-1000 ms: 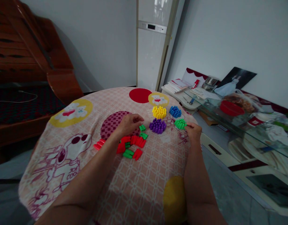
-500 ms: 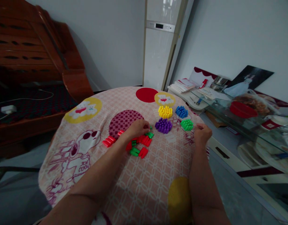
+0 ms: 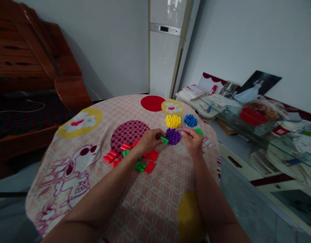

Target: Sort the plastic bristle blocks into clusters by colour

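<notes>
My left hand [image 3: 150, 141] pinches a small green plastic piece [image 3: 165, 140] that juts out past its fingertips, just left of a cluster of purple pegs [image 3: 173, 136]. My right hand [image 3: 193, 141] is at the right of the purple pegs, thumb and fingers brought together; anything between them is too small to make out. It partly covers a cluster of bright green pegs [image 3: 199, 131]. Behind stand yellow pegs [image 3: 173, 121] and blue pegs [image 3: 191, 120]. Red plastic pieces [image 3: 110, 156] and darker green pieces [image 3: 139, 166] lie around and under my left forearm.
A patterned cloth [image 3: 155, 192] covers the round table. To the right, a glass-topped cabinet [image 3: 261, 138] carries papers, a red bowl [image 3: 253, 116] and bags. A wooden bench [image 3: 69, 91] stands at the left, and a tall white air conditioner [image 3: 162, 57] at the back.
My right hand has moved left from beside the bright green pegs to the purple ones. My left hand has picked up a green piece and shifted slightly right towards them.
</notes>
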The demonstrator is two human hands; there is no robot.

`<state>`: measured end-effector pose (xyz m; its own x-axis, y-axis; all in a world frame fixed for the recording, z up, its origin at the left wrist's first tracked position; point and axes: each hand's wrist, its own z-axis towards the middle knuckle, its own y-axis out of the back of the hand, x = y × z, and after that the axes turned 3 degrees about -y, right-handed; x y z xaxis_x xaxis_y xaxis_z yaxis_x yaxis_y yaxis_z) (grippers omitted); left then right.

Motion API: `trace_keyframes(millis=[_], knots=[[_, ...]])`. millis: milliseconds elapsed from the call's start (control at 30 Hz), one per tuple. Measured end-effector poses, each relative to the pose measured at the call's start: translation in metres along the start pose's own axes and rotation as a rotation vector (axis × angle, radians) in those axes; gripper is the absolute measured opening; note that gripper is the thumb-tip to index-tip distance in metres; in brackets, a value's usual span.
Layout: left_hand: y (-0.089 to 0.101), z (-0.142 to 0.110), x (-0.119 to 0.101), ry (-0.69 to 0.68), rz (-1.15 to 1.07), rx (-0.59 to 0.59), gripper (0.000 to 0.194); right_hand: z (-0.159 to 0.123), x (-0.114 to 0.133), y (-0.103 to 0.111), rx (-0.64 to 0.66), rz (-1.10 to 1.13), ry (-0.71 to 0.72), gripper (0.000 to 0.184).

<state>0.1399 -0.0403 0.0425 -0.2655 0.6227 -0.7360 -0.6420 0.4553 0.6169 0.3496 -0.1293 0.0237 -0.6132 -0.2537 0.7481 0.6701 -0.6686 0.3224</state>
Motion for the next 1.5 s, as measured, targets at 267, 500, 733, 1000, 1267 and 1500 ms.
trace_keyframes(millis=[267, 500, 733, 1000, 1267, 1500], knots=[[-0.009, -0.001, -0.006, -0.020, -0.222, -0.130, 0.017, -0.010, 0.017, -0.029, 0.484, 0.289, -0.132, 0.033], [0.011, 0.001, 0.003, -0.002, -0.192, -0.210, 0.030, 0.007, -0.020, 0.006, -0.015, 0.215, -0.228, 0.032], [0.044, -0.002, 0.014, 0.102, -0.035, -0.315, 0.028, 0.018, -0.076, 0.067, -0.534, -0.477, -0.329, 0.023], [0.069, -0.008, 0.032, 0.150, 0.044, -0.390, 0.031, 0.016, -0.077, 0.061, -0.330, -0.779, -0.406, 0.024], [0.103, -0.025, 0.052, 0.300, 0.414, 0.045, 0.030, 0.012, -0.077, 0.062, -0.289, -0.938, -0.372, 0.034], [0.126, -0.038, 0.045, 0.394, 0.515, 0.208, 0.024, 0.014, -0.074, 0.054, -0.483, -0.728, -0.113, 0.029]])
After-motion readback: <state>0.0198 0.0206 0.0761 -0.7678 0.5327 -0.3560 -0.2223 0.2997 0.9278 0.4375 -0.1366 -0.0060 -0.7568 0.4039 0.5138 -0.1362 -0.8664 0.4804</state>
